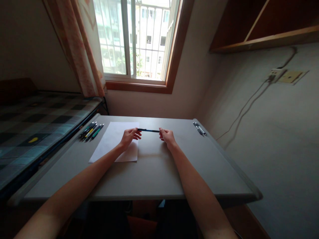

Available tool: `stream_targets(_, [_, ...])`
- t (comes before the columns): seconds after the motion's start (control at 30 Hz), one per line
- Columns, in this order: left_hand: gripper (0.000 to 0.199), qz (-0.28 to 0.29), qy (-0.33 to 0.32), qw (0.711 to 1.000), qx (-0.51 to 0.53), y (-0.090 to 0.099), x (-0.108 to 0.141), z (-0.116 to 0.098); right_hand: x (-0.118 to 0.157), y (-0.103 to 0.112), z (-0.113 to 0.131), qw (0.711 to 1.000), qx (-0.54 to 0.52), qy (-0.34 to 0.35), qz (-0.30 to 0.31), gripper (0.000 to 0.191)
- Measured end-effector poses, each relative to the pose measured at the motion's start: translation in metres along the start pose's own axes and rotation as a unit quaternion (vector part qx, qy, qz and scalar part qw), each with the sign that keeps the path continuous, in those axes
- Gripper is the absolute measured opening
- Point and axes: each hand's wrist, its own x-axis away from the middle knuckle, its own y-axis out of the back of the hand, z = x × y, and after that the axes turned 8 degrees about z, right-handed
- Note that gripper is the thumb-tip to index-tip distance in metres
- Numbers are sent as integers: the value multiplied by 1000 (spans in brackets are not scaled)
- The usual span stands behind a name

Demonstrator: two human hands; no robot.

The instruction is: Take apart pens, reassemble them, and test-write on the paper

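A dark blue and black pen (149,130) is held level above the table, stretched between my two hands. My left hand (130,136) pinches its left end, over the right part of a white sheet of paper (109,142). At the other end, the fingertips of my right hand (167,135) are closed on the pen too. Several pens (90,131), some with green or yellow parts, lie in a cluster left of the paper. Near the table's right edge lie a few more pens (199,128).
The grey table (159,176) has rounded raised side edges. A bed with a checked cover (50,113) stands to the left. Behind the table is a barred window (149,46) with an orange curtain (82,49). On the right wall a cord (243,111) hangs from a socket (276,75).
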Motion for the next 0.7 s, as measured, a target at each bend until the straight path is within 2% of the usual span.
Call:
stream_targets(0.17, [48,7,-6,1000,15,0,2,-3,0,0,0,1000,1,4,-13,37])
stream_targets(0.33, [46,19,-16,1000,-3,0,2,0,1,0,1,1000,-9,0,-19,41])
stream_targets(0.7, [48,-14,-27,999,-12,2,-1,3,2,0,1,999,-23,21,-1,45])
